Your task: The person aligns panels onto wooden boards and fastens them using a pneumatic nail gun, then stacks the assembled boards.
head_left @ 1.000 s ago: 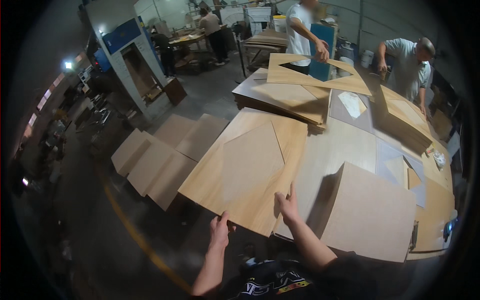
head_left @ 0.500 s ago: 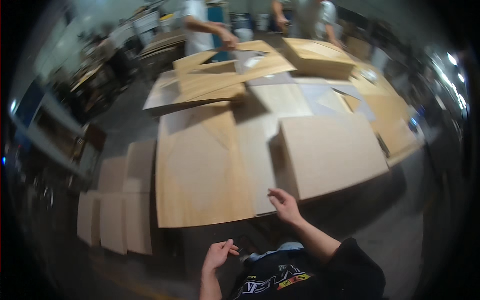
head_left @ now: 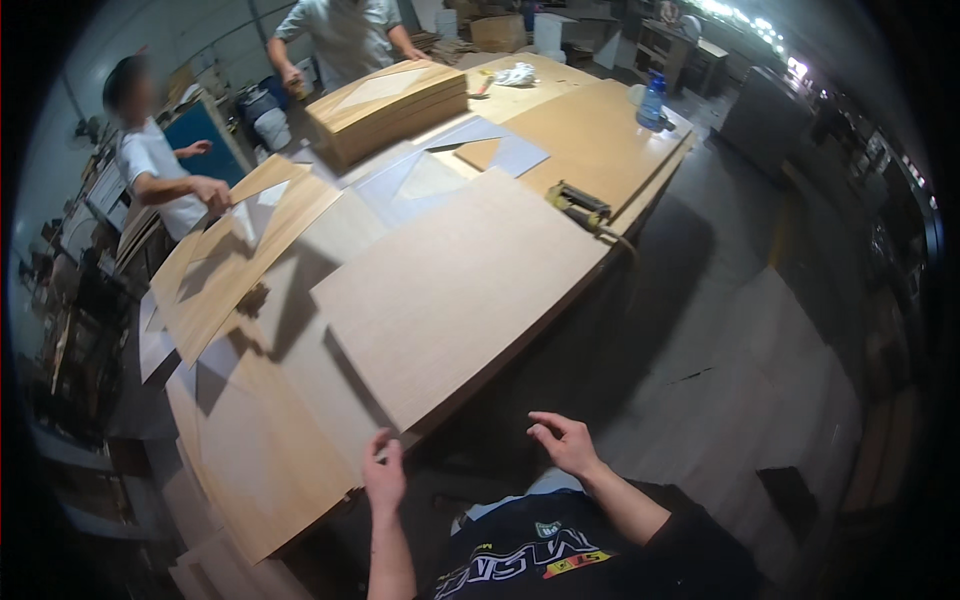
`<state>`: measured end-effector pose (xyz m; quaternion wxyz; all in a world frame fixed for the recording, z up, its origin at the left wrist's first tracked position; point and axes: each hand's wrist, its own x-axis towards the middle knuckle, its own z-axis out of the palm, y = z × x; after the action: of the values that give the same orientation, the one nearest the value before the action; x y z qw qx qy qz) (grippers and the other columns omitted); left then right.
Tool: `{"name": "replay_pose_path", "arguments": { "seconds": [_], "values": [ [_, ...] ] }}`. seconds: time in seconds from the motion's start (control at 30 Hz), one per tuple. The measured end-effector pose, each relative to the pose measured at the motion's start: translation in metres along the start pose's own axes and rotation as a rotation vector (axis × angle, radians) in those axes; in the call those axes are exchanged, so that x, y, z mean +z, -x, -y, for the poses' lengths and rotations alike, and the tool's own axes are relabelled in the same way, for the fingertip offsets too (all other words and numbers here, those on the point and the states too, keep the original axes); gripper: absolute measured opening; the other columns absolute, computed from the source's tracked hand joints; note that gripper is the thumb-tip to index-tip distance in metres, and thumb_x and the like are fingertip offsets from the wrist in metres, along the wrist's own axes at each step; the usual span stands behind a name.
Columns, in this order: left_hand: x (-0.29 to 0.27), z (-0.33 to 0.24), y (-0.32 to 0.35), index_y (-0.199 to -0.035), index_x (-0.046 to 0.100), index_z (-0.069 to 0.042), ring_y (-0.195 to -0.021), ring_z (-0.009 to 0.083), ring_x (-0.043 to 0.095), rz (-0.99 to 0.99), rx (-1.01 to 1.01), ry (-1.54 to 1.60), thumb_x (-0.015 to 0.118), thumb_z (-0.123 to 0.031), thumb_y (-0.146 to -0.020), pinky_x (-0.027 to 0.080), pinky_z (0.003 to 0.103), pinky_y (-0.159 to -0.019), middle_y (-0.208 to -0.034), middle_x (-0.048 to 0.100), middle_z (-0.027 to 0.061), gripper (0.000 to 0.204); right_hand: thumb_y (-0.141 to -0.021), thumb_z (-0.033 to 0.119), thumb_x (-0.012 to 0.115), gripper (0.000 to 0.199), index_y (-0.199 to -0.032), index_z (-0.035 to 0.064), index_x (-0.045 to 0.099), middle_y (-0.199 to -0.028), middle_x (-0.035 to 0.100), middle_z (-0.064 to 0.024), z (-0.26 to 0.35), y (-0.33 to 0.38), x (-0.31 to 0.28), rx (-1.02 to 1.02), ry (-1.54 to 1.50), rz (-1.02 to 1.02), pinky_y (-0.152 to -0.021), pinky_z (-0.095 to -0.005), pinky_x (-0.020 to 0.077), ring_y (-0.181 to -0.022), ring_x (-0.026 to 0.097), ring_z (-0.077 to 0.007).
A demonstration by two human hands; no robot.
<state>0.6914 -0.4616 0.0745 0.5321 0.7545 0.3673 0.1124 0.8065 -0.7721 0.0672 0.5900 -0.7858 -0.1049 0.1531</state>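
A large pale wood board (head_left: 470,290) lies on the near part of the workbench, raised above the surface around it. My left hand (head_left: 384,475) is by the board's near corner, fingers loosely bent and nothing visible in them; whether a fingertip touches the edge I cannot tell. Off the bench's near side, over the floor, my right hand (head_left: 568,446) hangs with fingers and thumb apart, holding nothing. To the left of the board, a yellowish wood panel (head_left: 265,455) lies flat and reaches the bench's front edge.
One co-worker (head_left: 165,185) grips a wooden panel with angular cutouts (head_left: 285,225). Another co-worker (head_left: 345,40) stands behind a stack of wood panels (head_left: 390,110). A tape dispenser-like tool (head_left: 580,205), a blue bottle (head_left: 650,105) and a white bundle (head_left: 515,75) lie farther right.
The view has swung right, so the bench appears turned and farther left. My left hand has risen to the pale board's corner; my right hand has come away from beside the board.
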Motion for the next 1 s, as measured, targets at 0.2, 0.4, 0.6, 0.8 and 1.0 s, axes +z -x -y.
{"name": "replay_pose_path", "arguments": {
  "seconds": [0.2, 0.4, 0.6, 0.8, 1.0],
  "values": [
    [0.060, 0.008, -0.058, -0.156, 0.028, 0.006, -0.140, 0.0323, 0.045, -0.177, -0.083, 0.122, 0.063, -0.026, -0.102, 0.035, 0.041, -0.117, -0.154, 0.043, 0.0242, 0.072, -0.098, 0.013, 0.065, 0.028, -0.123, 0.0013, 0.070, -0.101, 0.077, -0.0105, -0.012, -0.104, -0.117, 0.016, -0.041, -0.306, -0.089, -0.0295, 0.0564, -0.097, 0.073, -0.0154],
    [0.045, 0.037, -0.087, -0.155, 0.028, 0.007, -0.147, 0.0355, 0.037, -0.418, -0.036, 0.029, 0.066, -0.022, -0.099, 0.027, 0.044, -0.122, -0.159, 0.036, 0.0259, 0.074, -0.099, 0.011, 0.065, 0.027, -0.123, 0.0003, 0.069, -0.101, 0.076, -0.0075, 0.012, -0.215, -0.151, -0.078, -0.172, -0.306, -0.086, -0.0261, 0.0556, -0.092, 0.070, -0.0110],
    [-0.037, -0.115, -0.275, -0.155, 0.034, 0.000, -0.153, 0.0412, 0.022, -0.485, 0.371, -0.973, 0.081, -0.028, -0.081, 0.019, 0.051, -0.125, -0.162, 0.030, 0.0265, 0.091, -0.097, 0.015, 0.067, 0.024, -0.117, 0.0041, 0.073, -0.101, 0.076, -0.0105, 0.020, -0.268, -0.155, -0.114, 0.182, -0.239, -0.077, -0.0297, 0.0582, -0.090, 0.071, -0.0133],
    [-0.105, -0.132, -0.444, -0.152, 0.042, -0.003, -0.146, 0.0414, 0.036, -0.238, 0.392, -1.155, 0.084, -0.018, -0.064, 0.027, 0.049, -0.122, -0.154, 0.043, 0.0259, 0.099, -0.097, 0.024, 0.065, 0.027, -0.120, 0.0134, 0.073, -0.107, 0.075, -0.0105, 0.059, -0.313, -0.149, -0.259, 0.385, -0.121, -0.081, -0.0359, 0.0591, -0.092, 0.073, -0.0260],
    [-0.071, -0.164, -0.465, -0.159, 0.036, -0.017, -0.135, 0.0473, 0.048, 0.123, 0.044, -1.271, 0.079, -0.047, -0.082, 0.043, 0.052, -0.110, -0.154, 0.046, 0.0227, 0.093, -0.096, 0.022, 0.066, 0.027, -0.120, 0.0143, 0.072, -0.106, 0.076, -0.0105, 0.063, -0.328, -0.173, -0.078, 0.316, -0.251, -0.083, -0.0352, 0.0584, -0.094, 0.074, -0.0268]
  ]
}}
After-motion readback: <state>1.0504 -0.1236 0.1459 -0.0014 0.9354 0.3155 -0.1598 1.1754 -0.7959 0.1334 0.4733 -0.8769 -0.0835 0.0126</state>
